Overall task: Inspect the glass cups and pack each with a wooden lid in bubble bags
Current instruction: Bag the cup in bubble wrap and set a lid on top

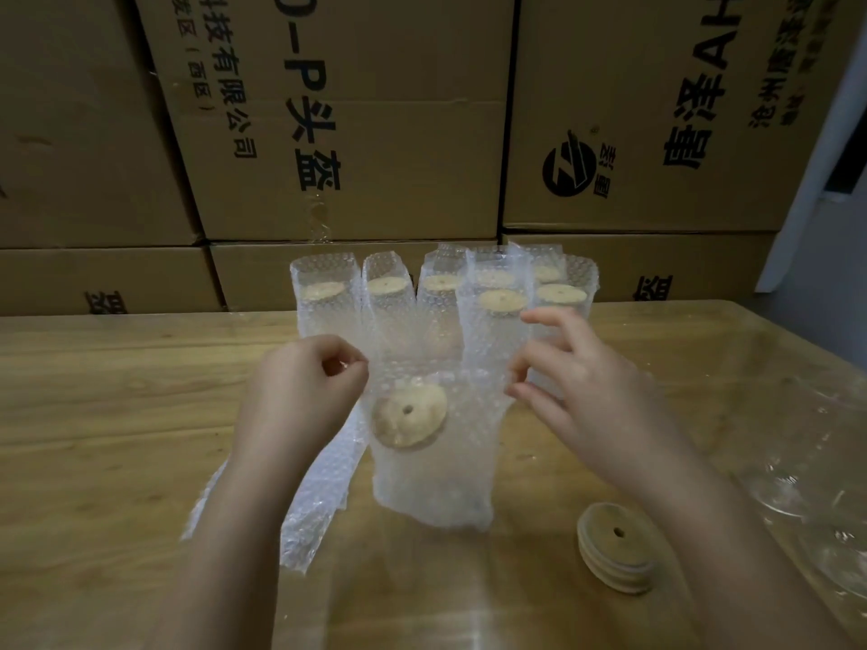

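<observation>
The bubble bag (431, 462) stands on the surface (94, 415) right before us, with a wooden lid (409, 416) tilted inside and the top still open. Our left grip (305, 387) pinches its left edge and our right grip (572, 382) pinches the right. Behind it stand roughly seven packed bags (399, 302). Still to do, we reckon: stacked lids (614, 546), bare glass cups (793, 490), spare bags (309, 504).

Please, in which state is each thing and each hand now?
front bubble bag: upright
wooden lid inside it: tilted
left hand: pinches its top edge
right hand: at its other edge, grip unclear
packed bags: upright, lids inside
spare lids: stacked
empty bags: flat
glass cups: unpacked
</observation>
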